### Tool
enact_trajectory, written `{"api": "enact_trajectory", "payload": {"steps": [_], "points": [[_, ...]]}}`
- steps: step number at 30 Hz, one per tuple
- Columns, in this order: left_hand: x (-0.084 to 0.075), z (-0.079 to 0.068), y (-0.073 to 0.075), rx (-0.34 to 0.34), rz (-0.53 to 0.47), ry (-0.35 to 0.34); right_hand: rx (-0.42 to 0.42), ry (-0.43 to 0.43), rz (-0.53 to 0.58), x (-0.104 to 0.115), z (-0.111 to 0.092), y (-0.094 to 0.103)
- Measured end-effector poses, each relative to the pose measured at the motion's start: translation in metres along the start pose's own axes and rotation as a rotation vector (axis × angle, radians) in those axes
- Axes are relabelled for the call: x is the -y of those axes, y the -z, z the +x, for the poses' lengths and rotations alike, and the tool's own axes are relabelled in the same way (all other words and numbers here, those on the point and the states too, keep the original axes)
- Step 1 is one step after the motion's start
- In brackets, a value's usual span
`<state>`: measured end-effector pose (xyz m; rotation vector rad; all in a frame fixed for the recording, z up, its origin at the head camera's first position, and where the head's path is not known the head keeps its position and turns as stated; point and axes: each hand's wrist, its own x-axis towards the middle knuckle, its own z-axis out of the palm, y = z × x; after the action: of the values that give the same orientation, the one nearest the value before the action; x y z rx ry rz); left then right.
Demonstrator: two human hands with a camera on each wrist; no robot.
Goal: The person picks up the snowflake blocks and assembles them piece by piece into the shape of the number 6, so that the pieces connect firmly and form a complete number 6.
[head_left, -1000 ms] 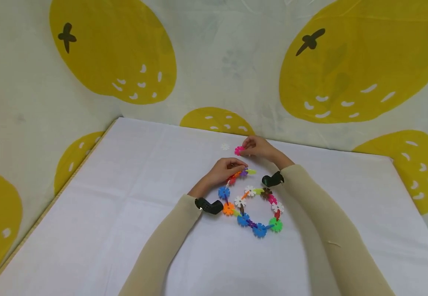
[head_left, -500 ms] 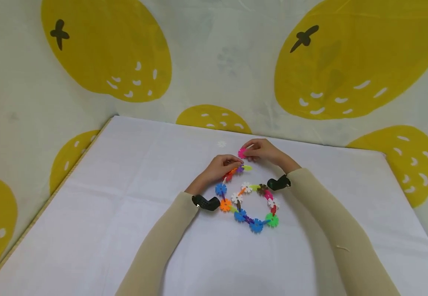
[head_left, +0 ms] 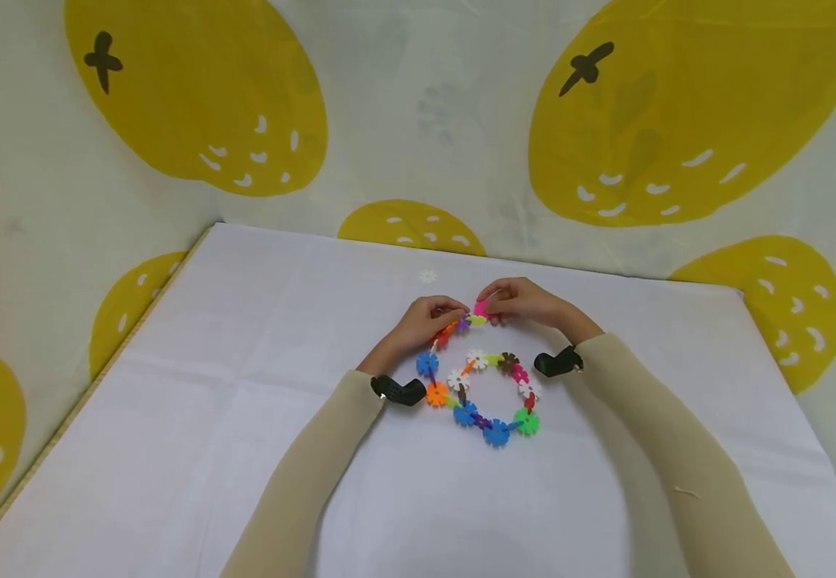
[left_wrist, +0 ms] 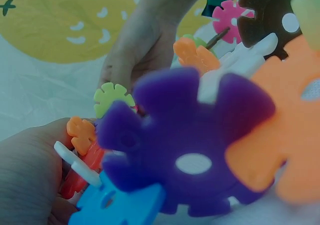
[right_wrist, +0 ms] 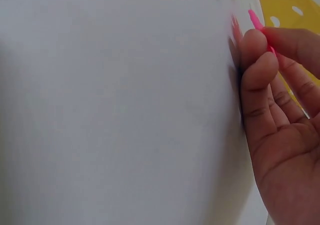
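A chain of colourful notched plastic discs (head_left: 496, 433) curls in a spiral on the white table, its discs slotted together edge to edge. My left hand (head_left: 421, 323) pinches the chain near its far end, around the purple and orange discs. At that end a lime disc (head_left: 478, 320) sticks out to the right. Between thumb and fingers my right hand (head_left: 533, 305) pinches a pink notched disc (head_left: 481, 308), which meets the lime disc in the head view. Close to the left wrist camera, a large purple disc (left_wrist: 160, 145) hides part of the hands. The right wrist view shows the pink disc (right_wrist: 256, 20) edge-on.
A loose white disc (head_left: 427, 276) lies on the table (head_left: 302, 289) beyond the left hand. Behind the table's far edge hangs a pale cloth (head_left: 418, 104) printed with yellow fruit. A black wrist camera (head_left: 398, 391) sits on the left wrist, beside the chain.
My right hand has brought the pink disc nearer, from beside the loose white disc to the lime disc at the chain's end. The left hand keeps its grip on the chain.
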<state>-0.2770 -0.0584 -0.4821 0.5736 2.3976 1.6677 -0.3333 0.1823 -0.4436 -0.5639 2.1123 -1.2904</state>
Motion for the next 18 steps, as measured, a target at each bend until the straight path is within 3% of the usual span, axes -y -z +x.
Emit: {"api": "enact_trajectory", "payload": {"steps": [10,18], "points": [[0.0,0.001,0.0,-0.017,0.006,0.009,0.051,-0.025,0.03,-0.011,-0.011,0.005],[0.0,0.001,-0.001,-0.012,0.011,0.008,0.036,-0.024,0.061,-0.015,-0.017,0.004]]}}
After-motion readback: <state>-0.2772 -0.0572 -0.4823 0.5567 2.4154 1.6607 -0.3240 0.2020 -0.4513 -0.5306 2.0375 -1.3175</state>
